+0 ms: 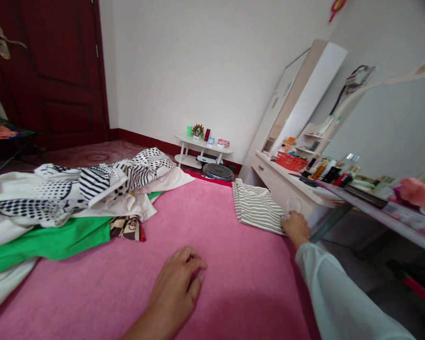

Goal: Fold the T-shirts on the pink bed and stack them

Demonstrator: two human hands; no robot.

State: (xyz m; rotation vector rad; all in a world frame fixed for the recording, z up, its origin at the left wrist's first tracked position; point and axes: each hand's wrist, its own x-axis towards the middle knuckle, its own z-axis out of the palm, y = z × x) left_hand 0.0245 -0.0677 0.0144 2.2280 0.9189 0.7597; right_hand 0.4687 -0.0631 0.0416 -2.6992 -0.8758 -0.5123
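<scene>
On the pink bed cover (212, 217) lies a folded striped garment (257, 206), white with thin dark lines, near the bed's right edge. My right hand (297, 229), below a pale sleeve, has its fingers closed on the garment's near right corner; the fingertips are partly hidden. Lower and toward the middle, my left hand (179, 283) hovers over or rests on the cover, fingers loosely bent and apart, holding nothing. A loose heap of clothes spreads along the left side: black-and-white patterned cloth (102, 186), a green piece (67, 238) and a brown-checked piece (127, 227).
A white dressing table (279, 182) with a red basket (291, 161), bottles and a mirror (389, 127) stands close on the right. Beyond the bed are a low white stand (201, 144), a round dark object (217, 171) and a tall white air conditioner (304, 89). A dark red door (53, 71) is at left.
</scene>
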